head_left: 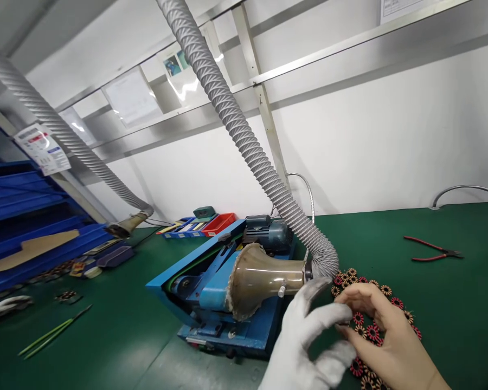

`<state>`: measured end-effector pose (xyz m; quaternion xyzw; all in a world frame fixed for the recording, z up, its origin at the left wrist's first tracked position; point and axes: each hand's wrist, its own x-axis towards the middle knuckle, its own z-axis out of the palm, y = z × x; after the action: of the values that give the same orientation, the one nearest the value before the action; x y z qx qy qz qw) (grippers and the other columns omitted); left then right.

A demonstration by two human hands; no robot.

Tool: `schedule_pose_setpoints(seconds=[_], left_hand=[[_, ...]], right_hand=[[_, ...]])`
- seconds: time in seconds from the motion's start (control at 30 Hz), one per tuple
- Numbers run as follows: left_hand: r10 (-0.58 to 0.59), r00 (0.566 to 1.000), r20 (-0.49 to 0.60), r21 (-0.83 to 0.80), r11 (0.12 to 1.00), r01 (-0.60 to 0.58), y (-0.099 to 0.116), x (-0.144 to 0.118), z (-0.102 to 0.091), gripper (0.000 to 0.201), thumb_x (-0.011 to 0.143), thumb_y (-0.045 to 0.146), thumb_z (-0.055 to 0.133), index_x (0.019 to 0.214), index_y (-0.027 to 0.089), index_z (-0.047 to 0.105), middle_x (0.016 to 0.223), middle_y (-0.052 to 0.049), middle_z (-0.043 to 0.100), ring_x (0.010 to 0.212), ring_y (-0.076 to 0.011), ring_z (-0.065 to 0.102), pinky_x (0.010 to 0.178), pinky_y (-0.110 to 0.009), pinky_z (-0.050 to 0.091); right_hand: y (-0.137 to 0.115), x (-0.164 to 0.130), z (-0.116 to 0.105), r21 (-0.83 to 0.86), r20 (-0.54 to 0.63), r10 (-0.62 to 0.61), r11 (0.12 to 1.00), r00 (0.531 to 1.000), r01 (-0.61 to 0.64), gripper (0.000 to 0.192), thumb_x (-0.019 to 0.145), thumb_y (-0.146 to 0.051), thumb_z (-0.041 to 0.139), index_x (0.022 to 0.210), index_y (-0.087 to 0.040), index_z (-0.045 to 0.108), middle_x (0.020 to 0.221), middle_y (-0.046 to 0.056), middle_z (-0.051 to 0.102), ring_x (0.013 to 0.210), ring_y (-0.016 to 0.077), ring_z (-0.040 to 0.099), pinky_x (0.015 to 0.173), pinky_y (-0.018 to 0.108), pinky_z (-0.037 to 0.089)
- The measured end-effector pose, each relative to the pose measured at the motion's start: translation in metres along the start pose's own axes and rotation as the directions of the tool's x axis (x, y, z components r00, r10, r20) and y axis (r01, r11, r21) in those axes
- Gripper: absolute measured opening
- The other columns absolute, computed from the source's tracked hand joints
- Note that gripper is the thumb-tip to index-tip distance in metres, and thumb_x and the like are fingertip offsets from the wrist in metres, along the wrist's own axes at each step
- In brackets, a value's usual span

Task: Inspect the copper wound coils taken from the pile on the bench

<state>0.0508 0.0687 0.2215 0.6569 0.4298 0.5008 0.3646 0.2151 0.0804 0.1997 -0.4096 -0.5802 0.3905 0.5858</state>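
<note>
A pile of small round wound coils (373,331), red and copper coloured, lies on the green mat at the lower right. My right hand (390,338), bare, rests over the pile with its fingers curled, and its thumb and forefinger pinch a small dark coil (345,324). My left hand (309,338) wears a white glove and has its fingers spread. Its forefinger tip touches the right hand's fingertips at that coil. Both hands are just right of a blue benchtop machine (211,292).
A brown funnel hood (260,279) on a grey ribbed hose (244,141) lies across the machine. Red-handled pliers (433,250) lie far right. Green tweezers (52,331) and another white glove (6,307) lie left. Blue shelving (28,216), a second hose (52,127) and small parts trays (205,223) stand behind.
</note>
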Motion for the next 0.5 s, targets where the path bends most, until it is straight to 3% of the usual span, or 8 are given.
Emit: schedule_pose_setpoints(seconds=[0.1, 0.17, 0.23, 0.33, 0.43, 0.5], left_hand=[[0.051, 0.953, 0.299, 0.256, 0.958, -0.132, 0.006, 0.007, -0.003, 0.05, 0.076, 0.012, 0.065, 0.121, 0.034, 0.069, 0.146, -0.01, 0.052, 0.137, -0.0353, 0.044, 0.111, -0.049, 0.038], [0.046, 0.945, 0.325, 0.299, 0.942, -0.149, 0.008, 0.011, -0.004, 0.039, 0.08, 0.015, 0.062, 0.115, 0.031, 0.071, 0.145, -0.01, 0.054, 0.136, -0.0334, 0.045, 0.11, -0.047, 0.039], [0.08, 0.96, 0.27, 0.279, 0.947, -0.157, 0.008, 0.011, -0.003, 0.028, 0.083, 0.016, 0.057, 0.1, 0.028, 0.075, 0.136, -0.01, 0.061, 0.13, -0.0314, 0.052, 0.107, -0.044, 0.043], [0.176, 0.978, 0.112, 0.147, 0.97, -0.191, 0.003, 0.01, 0.002, 0.025, 0.081, 0.016, 0.052, 0.086, 0.026, 0.075, 0.115, -0.009, 0.072, 0.114, -0.029, 0.062, 0.095, -0.039, 0.049], [0.155, 0.986, -0.068, -0.049, 0.986, -0.159, -0.007, 0.009, 0.005, 0.021, 0.077, 0.016, 0.054, 0.079, 0.023, 0.074, 0.103, -0.007, 0.074, 0.091, -0.0232, 0.068, 0.073, -0.027, 0.053], [0.097, 0.963, -0.25, -0.149, 0.979, -0.137, -0.014, 0.01, 0.003, 0.02, 0.078, 0.018, 0.055, 0.077, 0.022, 0.074, 0.094, -0.005, 0.075, 0.088, -0.0206, 0.068, 0.074, -0.024, 0.051]], right_hand=[[0.005, 0.001, -0.01, -0.135, 0.117, -0.007, 0.991, 0.993, 0.023, 0.044, 0.075, -0.015, 0.077, 0.115, -0.03, 0.066, 0.1, 0.003, 0.076, 0.098, 0.0272, 0.069, 0.088, 0.036, 0.052], [0.003, 0.002, -0.012, -0.165, 0.172, 0.029, 0.986, 0.985, 0.0, 0.049, 0.074, -0.013, 0.076, 0.118, -0.03, 0.065, 0.103, 0.004, 0.076, 0.1, 0.028, 0.068, 0.091, 0.038, 0.05], [-0.002, 0.002, -0.011, -0.12, 0.199, 0.066, 0.992, 0.978, -0.043, 0.048, 0.072, -0.011, 0.075, 0.115, -0.03, 0.067, 0.101, 0.003, 0.075, 0.096, 0.0266, 0.067, 0.091, 0.039, 0.048], [-0.008, 0.003, -0.005, 0.16, 0.204, 0.133, 0.973, 0.97, -0.167, 0.04, 0.07, -0.01, 0.076, 0.105, -0.029, 0.069, 0.094, 0.001, 0.074, 0.088, 0.0208, 0.066, 0.084, 0.033, 0.05], [-0.008, 0.006, -0.003, 0.485, 0.207, 0.199, 0.83, 0.958, -0.277, 0.035, 0.068, -0.019, 0.086, 0.097, -0.026, 0.069, 0.089, 0.001, 0.073, 0.08, 0.0149, 0.063, 0.073, 0.025, 0.05], [-0.008, 0.008, -0.004, 0.588, 0.223, 0.232, 0.743, 0.947, -0.32, 0.036, 0.066, -0.028, 0.09, 0.094, -0.024, 0.067, 0.087, 0.001, 0.072, 0.074, 0.0118, 0.061, 0.067, 0.021, 0.049]])
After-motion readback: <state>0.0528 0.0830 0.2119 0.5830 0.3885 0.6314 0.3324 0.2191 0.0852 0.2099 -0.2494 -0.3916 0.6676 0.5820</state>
